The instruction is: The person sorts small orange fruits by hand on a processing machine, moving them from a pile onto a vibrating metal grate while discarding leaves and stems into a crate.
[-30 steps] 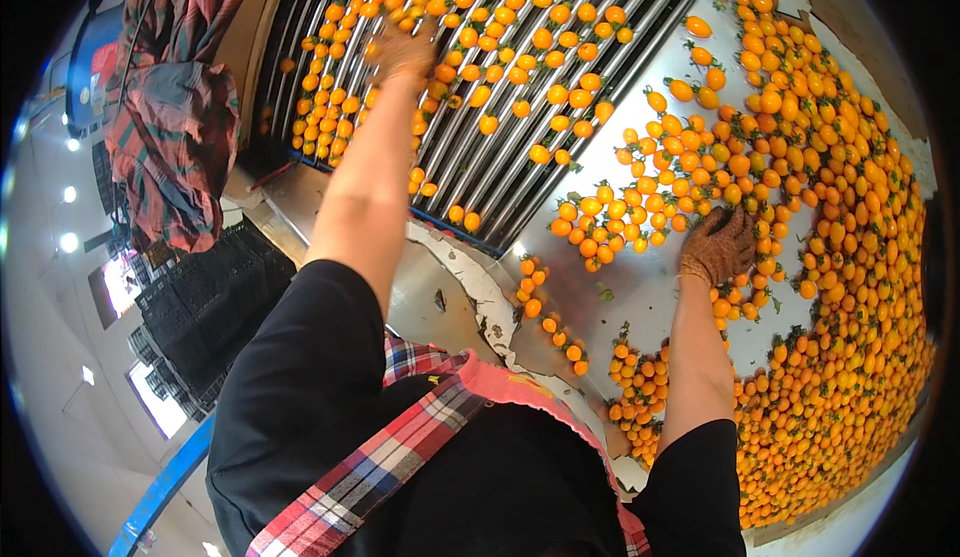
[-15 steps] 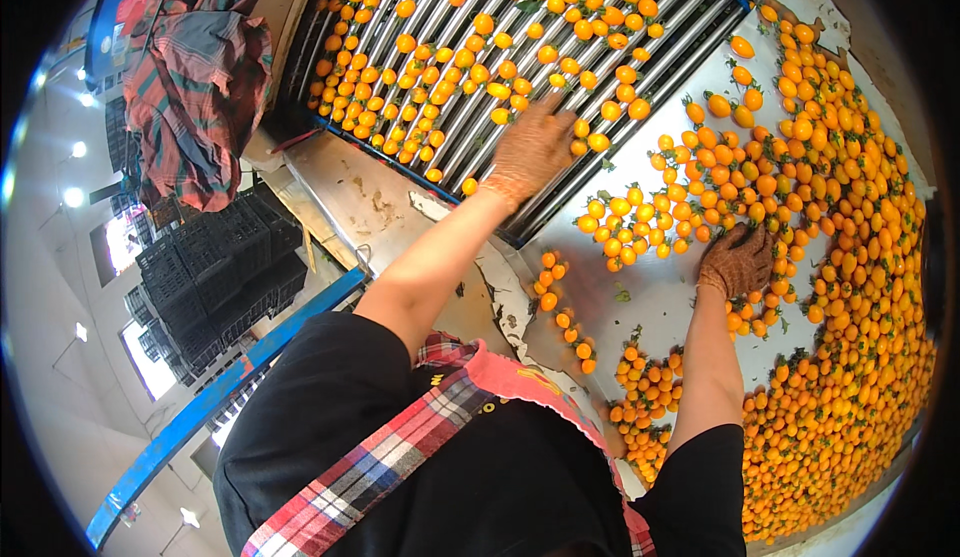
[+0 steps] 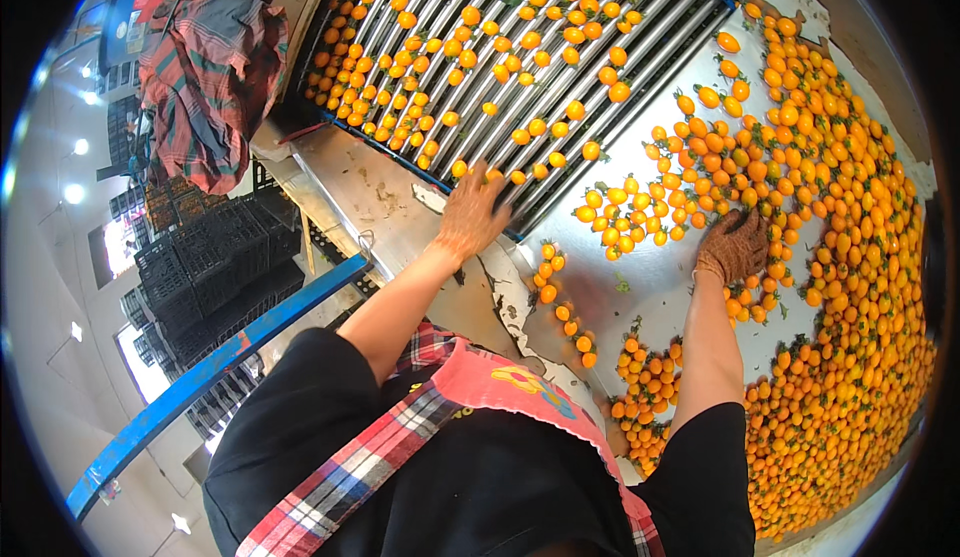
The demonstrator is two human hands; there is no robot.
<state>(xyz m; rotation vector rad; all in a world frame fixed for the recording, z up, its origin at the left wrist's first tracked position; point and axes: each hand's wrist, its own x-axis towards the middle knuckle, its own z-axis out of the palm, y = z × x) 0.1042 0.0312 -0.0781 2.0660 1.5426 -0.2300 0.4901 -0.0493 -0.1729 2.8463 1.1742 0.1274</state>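
- The small orange tomatoes [image 3: 468,59] are found in two places: scattered over the roller bed [image 3: 650,62], and spread across the metal bench [image 3: 655,297] to its right, thickening into a dense heap [image 3: 870,287] at the far right.
- The left hand [image 3: 475,213] is placed palm down at the near edge of the rollers, its fingers reaching toward a few tomatoes there; whether one is pinched under the fingertips cannot be told.
- The right hand [image 3: 733,245], covered by a brown glove, is curved among the loose tomatoes on the bench; its palm is hidden, so whether any are held cannot be told.
- With the left hand, a light touch is best used, since ripe skins could be split if fruit is pressed against the metal bars.
- Fingertips are best kept flat above the rollers and out of the gaps between them.
- With the right hand, a low, cupped sweep is advised, so that fruit is rolled rather than squeezed and is kept to a thin layer.
- The loose green scrap [image 3: 622,283] on the bare metal is better picked out than swept along.
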